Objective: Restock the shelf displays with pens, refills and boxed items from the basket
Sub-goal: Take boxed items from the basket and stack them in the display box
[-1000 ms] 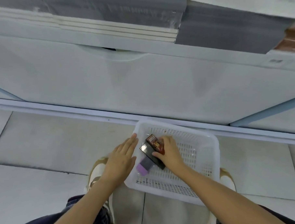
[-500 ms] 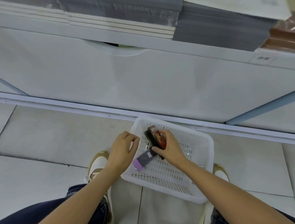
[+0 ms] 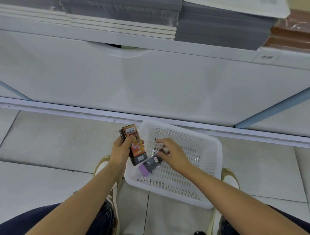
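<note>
The orange printed cardboard box [image 3: 136,145], tall and narrow with a black band at its lower end, stands upright in the left hand [image 3: 120,150], just outside the near left corner of the basket. A second box, dark and glossy [image 3: 121,133], sits flat behind it, so the left grip is closed round two boxes at once, fingers wrapped across their fronts.

One white plastic basket [image 3: 178,134], square with rounded corners and slotted, lattice-like walls and bottom, rests on the floor between the person's feet. Inside it, by the left wall, lies one dark grey flat pack [image 3: 149,164] with a matte lilac end, tilted towards the near left corner. The right hand [image 3: 174,153] reaches into the basket; its grip appears to pinch the far end of that pack between thumb and curled fingers, though the contact is partly hidden by the knuckles.

The floor [image 3: 52,139] is laid with large pale, smooth tiles and thin dark grout lines. Ahead rises the plain white base panel [image 3: 152,81] of a shelf unit, with a shallow curved cut-out [image 3: 118,51] at its top edge. On the shelf above lie flat stacks of grey and white books, some in shiny film [image 3: 120,7], and one brown film-wrapped stack [image 3: 296,34] at the right. Two cream shoes [image 3: 102,165] and dark blue denim legs [image 3: 101,220] show below.
</note>
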The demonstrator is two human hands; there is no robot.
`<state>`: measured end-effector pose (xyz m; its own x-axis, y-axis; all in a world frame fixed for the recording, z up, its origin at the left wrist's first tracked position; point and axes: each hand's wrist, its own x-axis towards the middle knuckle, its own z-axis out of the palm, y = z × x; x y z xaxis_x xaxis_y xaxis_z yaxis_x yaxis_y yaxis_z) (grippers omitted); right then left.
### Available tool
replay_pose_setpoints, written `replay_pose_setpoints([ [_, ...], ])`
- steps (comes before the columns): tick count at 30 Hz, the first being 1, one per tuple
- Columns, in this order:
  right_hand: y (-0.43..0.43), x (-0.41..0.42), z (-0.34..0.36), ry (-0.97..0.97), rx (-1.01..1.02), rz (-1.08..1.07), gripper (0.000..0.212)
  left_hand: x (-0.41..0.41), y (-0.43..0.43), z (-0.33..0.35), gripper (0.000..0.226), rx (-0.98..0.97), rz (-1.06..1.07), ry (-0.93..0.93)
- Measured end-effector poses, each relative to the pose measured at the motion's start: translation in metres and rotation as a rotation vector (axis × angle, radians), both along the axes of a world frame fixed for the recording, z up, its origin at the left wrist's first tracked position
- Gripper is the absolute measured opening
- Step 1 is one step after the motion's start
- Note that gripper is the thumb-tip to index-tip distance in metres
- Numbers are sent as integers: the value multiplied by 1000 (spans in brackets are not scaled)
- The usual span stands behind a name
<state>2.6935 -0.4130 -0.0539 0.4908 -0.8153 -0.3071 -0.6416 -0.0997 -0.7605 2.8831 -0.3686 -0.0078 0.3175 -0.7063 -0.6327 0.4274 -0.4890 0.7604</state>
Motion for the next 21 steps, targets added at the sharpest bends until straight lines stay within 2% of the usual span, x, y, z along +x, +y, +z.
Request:
replay_pose_setpoints([
  [2, 4, -5, -18, 217, 12, 156, 60, 7, 1, -2, 10, -8, 15, 42],
  [4, 9, -6, -33, 355, -68, 263, 63, 11, 3, -5, 8, -17, -14, 33],
  [7, 8, -7, -43, 405, -173, 272, 51, 15, 5, -9, 20, 6, -97, -24],
  [10, 0, -16, -44, 397, -105, 317, 43, 17, 4, -11, 26, 21, -117, -109],
  [13, -8, -28, -30, 272, 109, 187, 32, 19, 1, -10, 37, 40, -116, -171],
  [15, -15, -33, -13, 160, 184, 58, 26, 19, -2, -5, 41, 53, -99, -174],
  [18, -27, -28, 28, -107, 307, -108, 23, 15, -7, 13, 37, 37, -58, -166],
  [21, -36, -15, 77, -347, 384, -146, 24, 6, -16, 42, 30, -34, -10, -103],
])
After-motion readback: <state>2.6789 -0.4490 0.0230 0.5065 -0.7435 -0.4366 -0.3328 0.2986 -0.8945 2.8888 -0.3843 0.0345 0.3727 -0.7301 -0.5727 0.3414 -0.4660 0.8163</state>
